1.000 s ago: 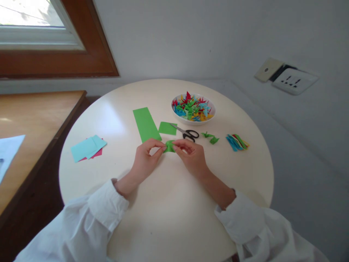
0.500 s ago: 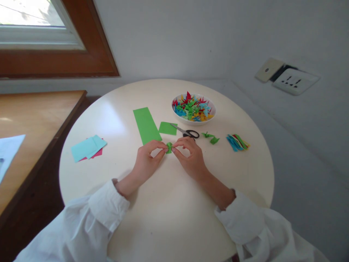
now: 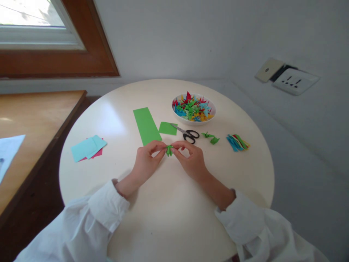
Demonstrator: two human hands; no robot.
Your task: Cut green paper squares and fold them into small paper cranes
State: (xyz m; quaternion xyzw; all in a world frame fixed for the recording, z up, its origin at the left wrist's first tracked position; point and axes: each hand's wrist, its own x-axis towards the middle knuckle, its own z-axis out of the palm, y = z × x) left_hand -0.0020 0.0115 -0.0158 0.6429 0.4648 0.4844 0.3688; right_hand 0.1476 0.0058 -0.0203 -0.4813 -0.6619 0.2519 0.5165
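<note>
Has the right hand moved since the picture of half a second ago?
Yes. The right hand has shifted slightly towards the person: the lower loop of the scissors, covered then, now shows.

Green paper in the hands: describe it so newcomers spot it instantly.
On the round pale table, nearer than the scissors, the left hand and right hand nearly meet. They pinch the small green paper. Unlike the flat green sheets beyond, it is folded; unlike the green figures by the scissors, it is held.
</note>
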